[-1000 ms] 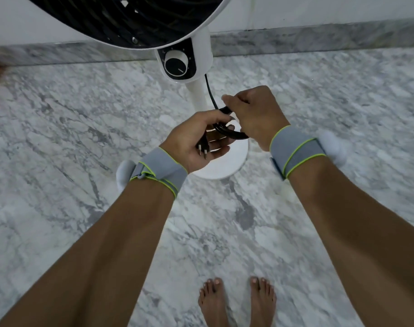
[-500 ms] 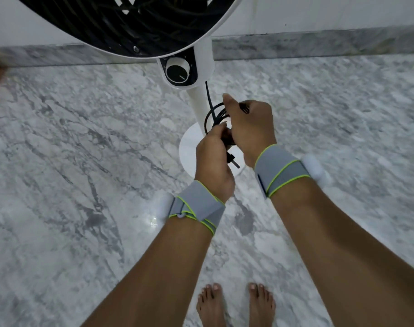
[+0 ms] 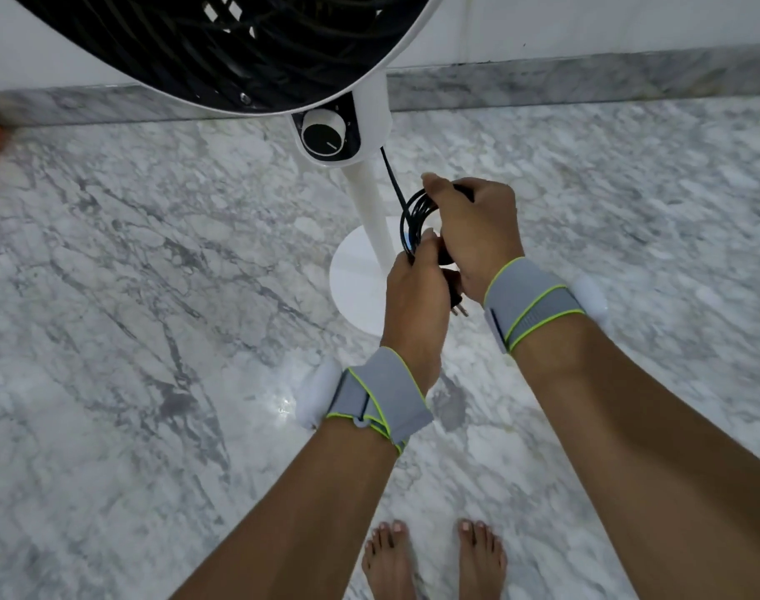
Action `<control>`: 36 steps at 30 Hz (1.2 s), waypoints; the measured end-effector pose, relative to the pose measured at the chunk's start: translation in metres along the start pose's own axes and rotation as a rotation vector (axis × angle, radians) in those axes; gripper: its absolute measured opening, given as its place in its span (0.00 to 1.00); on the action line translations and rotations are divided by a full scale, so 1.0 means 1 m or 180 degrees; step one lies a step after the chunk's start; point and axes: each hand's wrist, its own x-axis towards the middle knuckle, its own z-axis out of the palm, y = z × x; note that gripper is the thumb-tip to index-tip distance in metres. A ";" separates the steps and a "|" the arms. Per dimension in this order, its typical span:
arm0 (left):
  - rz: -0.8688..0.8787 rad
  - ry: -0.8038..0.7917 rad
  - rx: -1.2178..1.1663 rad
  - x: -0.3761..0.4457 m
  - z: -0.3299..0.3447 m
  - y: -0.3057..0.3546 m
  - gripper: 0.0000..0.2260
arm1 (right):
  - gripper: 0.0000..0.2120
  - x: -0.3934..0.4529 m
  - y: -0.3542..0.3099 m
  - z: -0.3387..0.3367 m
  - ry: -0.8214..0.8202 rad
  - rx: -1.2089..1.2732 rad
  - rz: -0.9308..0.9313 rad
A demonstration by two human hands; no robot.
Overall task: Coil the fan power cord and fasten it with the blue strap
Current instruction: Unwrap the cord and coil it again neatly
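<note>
From the head camera, both hands have closed in since a second ago: the left hand (image 3: 417, 288), then palm-up with the loops lying across it, has turned over and now clenches the bottom of the coiled power cord (image 3: 413, 214). The right hand (image 3: 478, 227) grips the top of the same bundle, thumb up over the loops. So the coil looks gathered, held in front of the fan pole (image 3: 371, 210), one strand running up to the control housing (image 3: 328, 136). The plug (image 3: 458, 303) pokes out below, between the wrists. A sliver of blue strap (image 3: 407, 241) peeks through the loops; fastening looks to be the step starting.
</note>
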 end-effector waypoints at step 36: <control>-0.0843 0.0399 -0.2428 0.025 0.016 0.034 0.13 | 0.20 -0.028 0.017 -0.018 0.1099 -0.0880 0.0115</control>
